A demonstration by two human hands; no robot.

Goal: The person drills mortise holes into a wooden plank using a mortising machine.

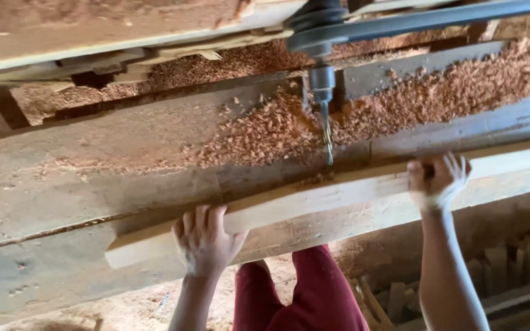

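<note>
Under drill bit: both hands, left and right, gripped plank; bit tip blurred, table half buried in shavings.

Pale rough-sawn wood plank, dull metal drill bit, reddish wood shavings

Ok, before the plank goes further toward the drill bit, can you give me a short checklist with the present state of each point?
1. Left hand grips the wooden plank near its end: ok.
2. Right hand holds the plank's far edge: ok.
3. Both hands away from the drill bit: ok for the left; the right is closer, off to the side.
4. Bit tip lined up with the plank's edge: ok, it stands just at it.
5. Bit turning: cannot tell.
6. Wood shavings cleared from the bench: not ok, heaps lie around the bit.
</note>
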